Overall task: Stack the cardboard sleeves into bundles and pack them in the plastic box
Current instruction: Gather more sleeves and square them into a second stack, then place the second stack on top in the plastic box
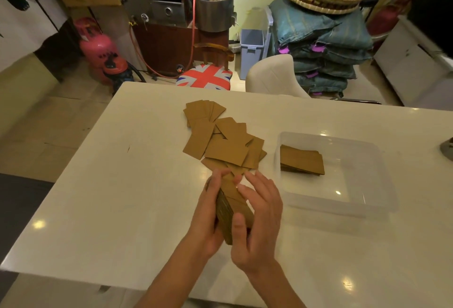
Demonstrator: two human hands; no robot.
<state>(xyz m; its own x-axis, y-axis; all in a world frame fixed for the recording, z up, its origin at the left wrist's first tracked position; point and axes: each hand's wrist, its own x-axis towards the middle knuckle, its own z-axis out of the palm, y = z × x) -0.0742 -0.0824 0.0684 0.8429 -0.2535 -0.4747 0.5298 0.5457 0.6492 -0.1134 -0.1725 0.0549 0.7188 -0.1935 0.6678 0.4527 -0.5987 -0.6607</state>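
Note:
I hold a thick bundle of brown cardboard sleeves [231,206] above the white table [122,185], near its front edge. My left hand [208,214] grips the bundle from the left, fingers curled over its far end. My right hand [257,222] holds the right side, thumb on the near edge and fingers spread over the top. Just beyond my hands lies a loose pile of sleeves [223,141], fanned out toward the table's middle. The clear plastic box [343,200] sits to the right, with one bundle of sleeves [301,162] lying in its far left corner.
A white chair [274,77] and a flag-patterned stool [204,77] stand behind the table. A pink gas cylinder [98,48], a metal machine, stacked sacks [326,45] and woven baskets fill the back. A grey metal object [447,148] shows at the right edge.

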